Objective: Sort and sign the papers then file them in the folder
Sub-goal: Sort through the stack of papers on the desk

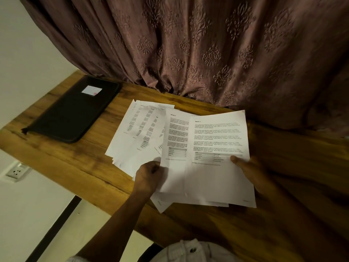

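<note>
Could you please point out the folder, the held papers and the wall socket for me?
folder point(71, 112): head view, middle of its black cover.
held papers point(217, 178): head view, blank lower part of the front sheet.
socket point(17, 172): head view, its white faceplate.

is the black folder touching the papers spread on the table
Apart. The head view shows a strip of bare wooden table between the folder and the nearest papers.

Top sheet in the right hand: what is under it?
Another printed sheet shows at its left, and white edges below, over the wooden table. Their number and covered text cannot be seen.
</note>
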